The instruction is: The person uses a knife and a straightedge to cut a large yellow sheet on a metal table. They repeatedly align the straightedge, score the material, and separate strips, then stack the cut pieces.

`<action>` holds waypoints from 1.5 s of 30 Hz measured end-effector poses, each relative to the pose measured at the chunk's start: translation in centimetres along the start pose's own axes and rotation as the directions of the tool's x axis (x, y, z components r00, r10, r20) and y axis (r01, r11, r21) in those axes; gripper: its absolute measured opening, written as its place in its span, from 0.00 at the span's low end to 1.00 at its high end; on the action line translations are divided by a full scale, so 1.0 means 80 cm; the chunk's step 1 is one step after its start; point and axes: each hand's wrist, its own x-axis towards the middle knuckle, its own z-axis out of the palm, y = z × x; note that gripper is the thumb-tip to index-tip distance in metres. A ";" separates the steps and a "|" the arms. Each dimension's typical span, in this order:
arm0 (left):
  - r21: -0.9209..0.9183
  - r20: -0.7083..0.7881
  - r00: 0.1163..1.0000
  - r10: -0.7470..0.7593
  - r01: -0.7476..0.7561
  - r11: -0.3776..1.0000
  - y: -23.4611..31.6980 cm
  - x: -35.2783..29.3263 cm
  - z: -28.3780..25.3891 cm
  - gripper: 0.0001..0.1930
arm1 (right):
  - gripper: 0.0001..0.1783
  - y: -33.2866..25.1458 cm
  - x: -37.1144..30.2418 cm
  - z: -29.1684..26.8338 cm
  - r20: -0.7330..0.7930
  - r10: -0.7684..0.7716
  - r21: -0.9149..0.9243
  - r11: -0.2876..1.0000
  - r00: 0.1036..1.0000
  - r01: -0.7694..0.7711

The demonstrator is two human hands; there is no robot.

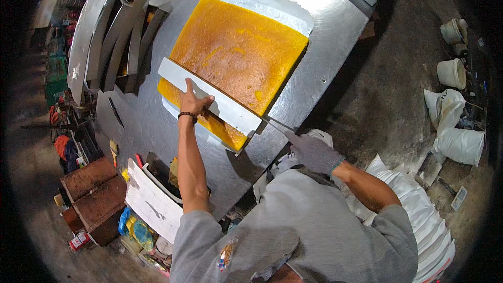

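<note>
A large golden-brown sheet cake (236, 55) lies on white paper (270, 8) on a metal table. Across its near part rests a long, flat white strip (230, 106), with a band of cake showing on the near side. My left hand (193, 102), bare and with a dark bracelet at the wrist, presses on the strip with thumb and index finger spread. In my right hand (316, 153), which wears a grey knit glove, I grip a knife (279, 126). Its thin blade reaches the cake's right edge, along the strip's far side; the tip cannot be made out.
Metal frames (112, 42) stand at the table's left, near a dark slim tool (116, 112) and a brush (113, 149). A white board (154, 194) leans by the near edge. White sacks (414, 220) and buckets (451, 73) stand on the floor at right.
</note>
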 end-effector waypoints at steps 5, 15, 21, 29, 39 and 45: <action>-0.086 0.061 0.998 -0.009 0.014 0.996 0.019 -0.011 0.019 0.68 | 0.31 0.033 -0.015 0.017 -0.042 -0.005 -0.042 0.999 0.999 0.003; 0.131 -0.074 0.990 0.122 -0.111 0.985 -0.007 0.000 0.012 0.67 | 0.30 0.094 -0.094 0.072 -0.149 0.026 -0.058 0.998 0.988 -0.035; 0.011 -0.027 0.999 0.030 -0.029 1.000 0.007 -0.013 0.001 0.69 | 0.32 0.033 -0.163 0.012 -0.263 0.094 0.015 0.996 0.960 -0.093; 0.037 -0.110 0.979 -0.172 0.177 0.984 0.075 0.004 0.030 0.64 | 0.25 0.007 0.060 0.034 -0.503 0.084 0.143 0.990 0.860 -0.013; -0.119 -0.115 0.901 -0.419 0.406 0.906 0.078 -0.021 0.014 0.59 | 0.25 -0.028 0.148 0.003 -0.208 -0.103 0.124 0.984 0.973 0.131; -0.264 -0.221 0.903 -0.368 0.308 0.914 0.054 -0.031 0.018 0.61 | 0.28 -0.033 0.155 -0.020 -0.105 -0.168 0.099 0.979 0.980 0.178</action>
